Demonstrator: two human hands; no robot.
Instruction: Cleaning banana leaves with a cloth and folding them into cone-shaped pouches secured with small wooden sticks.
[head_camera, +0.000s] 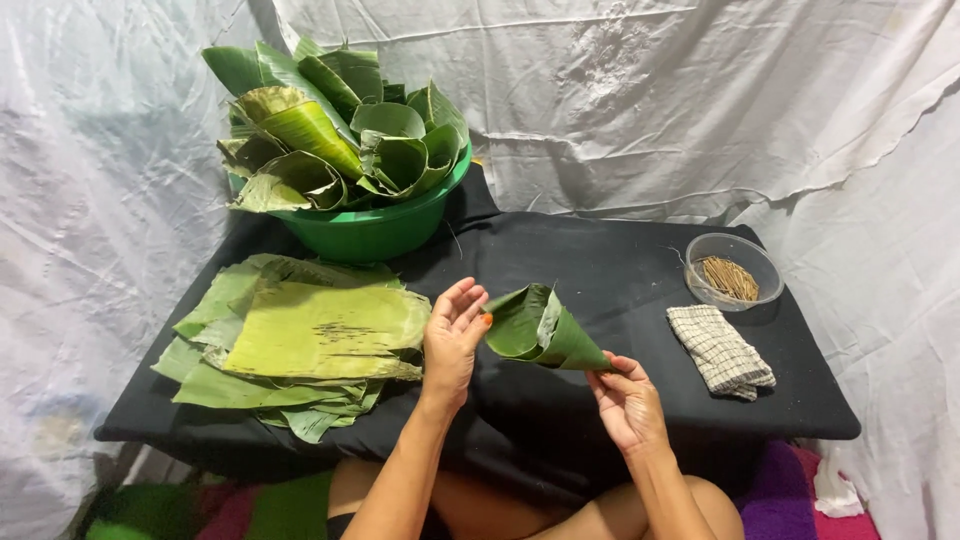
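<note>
A green banana leaf rolled into a cone (540, 330) hangs above the black table (600, 260), its mouth facing left. My right hand (628, 400) pinches the cone's pointed tip from below. My left hand (455, 335) is raised with fingers spread, its fingertips touching the cone's open rim. A stack of flat banana leaves (300, 345) lies on the table just left of my left hand.
A green bowl (375, 235) filled with folded leaf cones stands at the back left. A clear bowl of thin brown sticks (735, 270) sits at the right, with a folded checked cloth (720, 350) in front of it. White sheets hang all around.
</note>
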